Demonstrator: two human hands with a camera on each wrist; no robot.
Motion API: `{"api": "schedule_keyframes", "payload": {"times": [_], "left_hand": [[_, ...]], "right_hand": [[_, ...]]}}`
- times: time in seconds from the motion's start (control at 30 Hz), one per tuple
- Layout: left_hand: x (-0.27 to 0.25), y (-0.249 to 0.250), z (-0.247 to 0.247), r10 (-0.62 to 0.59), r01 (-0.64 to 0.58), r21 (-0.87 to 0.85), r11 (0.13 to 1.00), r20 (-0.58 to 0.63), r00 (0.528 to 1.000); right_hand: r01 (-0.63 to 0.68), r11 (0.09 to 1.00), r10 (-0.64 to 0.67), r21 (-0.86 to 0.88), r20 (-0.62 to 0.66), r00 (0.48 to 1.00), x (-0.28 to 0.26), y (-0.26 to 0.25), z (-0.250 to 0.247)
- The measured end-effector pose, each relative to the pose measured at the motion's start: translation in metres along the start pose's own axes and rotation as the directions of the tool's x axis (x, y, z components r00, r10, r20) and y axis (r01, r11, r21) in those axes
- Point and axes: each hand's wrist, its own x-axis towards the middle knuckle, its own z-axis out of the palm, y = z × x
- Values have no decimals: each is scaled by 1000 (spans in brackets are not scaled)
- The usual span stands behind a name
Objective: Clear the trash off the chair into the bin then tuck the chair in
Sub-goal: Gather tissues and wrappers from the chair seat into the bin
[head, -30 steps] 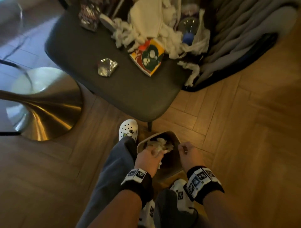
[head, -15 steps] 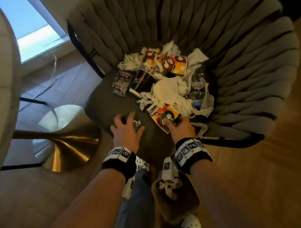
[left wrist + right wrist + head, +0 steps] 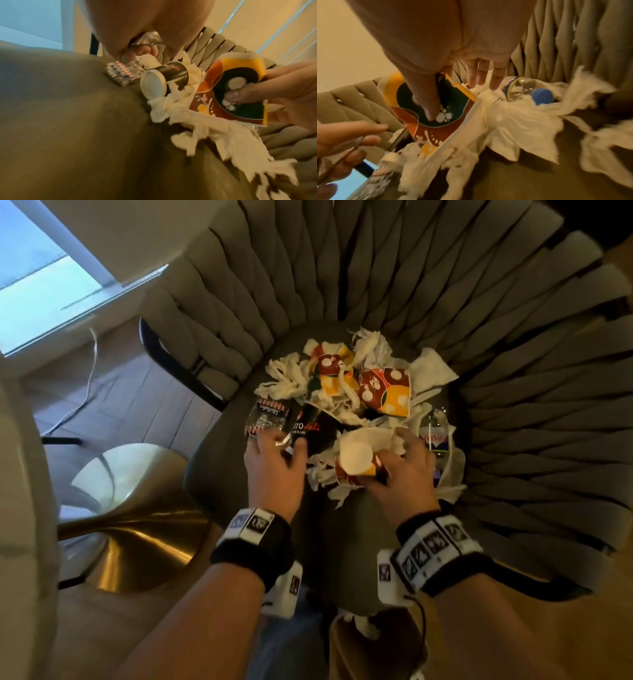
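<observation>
While the right hand [image 3: 399, 474] pinches a flattened paper cup [image 3: 235, 86], thumb on its printed face, the left hand [image 3: 274, 463] curls round crumpled foil [image 3: 147, 39] (mostly hidden). Tissue [image 3: 291, 378] at twelve o'clock on the chair [image 3: 239, 491] is light and tears; gather it in bunches. Bin [image 3: 346, 645] partly cut off.

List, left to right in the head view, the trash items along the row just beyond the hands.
Silver striped foil wrapper → black paper cup lying on its side → white crumpled napkin → clear plastic bottle.
</observation>
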Motion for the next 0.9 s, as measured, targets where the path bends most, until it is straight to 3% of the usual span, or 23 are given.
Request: {"api": "schedule_keyframes", "payload": {"times": [0.1, 0.2, 0.27, 0.37, 0.53, 0.63, 0.77, 0.9], "left_hand": [[35, 21, 10, -51, 16, 196, 980, 174, 983], [57, 18, 21, -109, -12, 353, 936, 322, 940], [62, 14, 21, -123, -10, 339, 941, 368, 922], [54, 10, 8, -53, 0, 162, 987, 323, 945], [16, 5, -19, 108, -99, -59, 993, 194, 975], [-14, 3, -29, 105, -84, -144, 986, 144, 984], [-70, 11, -34, 121, -83, -301, 950, 110, 986], [-146, 12, -26, 108, -50, -375, 926, 136, 985]], "right_hand": [[8, 1000, -8, -3, 43, 999, 31, -7, -1], [42, 996, -34, 84, -92, 995, 29, -8, -7], [44, 985, -19, 165, -155, 988, 18, -3, -13], [52, 982, -11, 180, -218, 976, -1, 7, -20], [35, 935, 70, 354, -279, 958, -31, 16, -30], [41, 885, 109, 464, -291, 950, -51, 22, -32], [11, 754, 188, 656, -232, 954, -87, 31, -36], [2, 670, 210, 743, -192, 958, -136, 45, -44]]}}
